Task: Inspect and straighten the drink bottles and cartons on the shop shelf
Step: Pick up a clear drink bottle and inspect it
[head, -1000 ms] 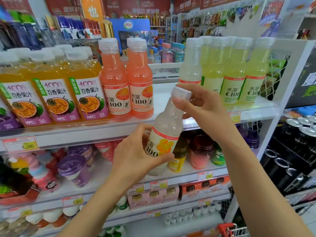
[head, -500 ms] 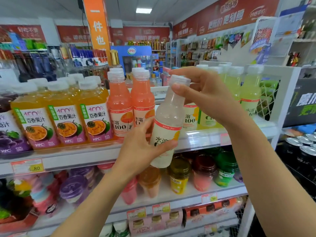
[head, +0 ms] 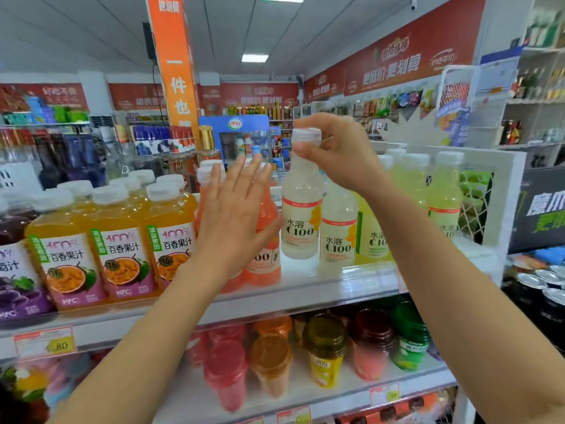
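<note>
Right hand (head: pixel 342 157) gripping 1 pale bottle (head: pixel 301 221), left hand (head: pixel 235 218) flat before 2 pink bottles (head: pixel 267 243)

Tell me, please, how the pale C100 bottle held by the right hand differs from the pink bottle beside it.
The pale C100 bottle holds whitish liquid; the pink bottle holds orange-pink. The right hand pinches the pale bottle's cap, whereas the left hand is spread flat before the pink bottle, no grip. Both stand upright.

A cloudy-white bottle (head: pixel 302 209) carries a white cap and a red-banded label with a yellow flower. Nearby stand coral-orange bottles (head: pixel 265 269), yellow-green bottles (head: pixel 444 194), and amber juice bottles (head: pixel 119 215) with purple labels picturing passionfruit, all on a white shelf (head: pixel 305 298).
</note>
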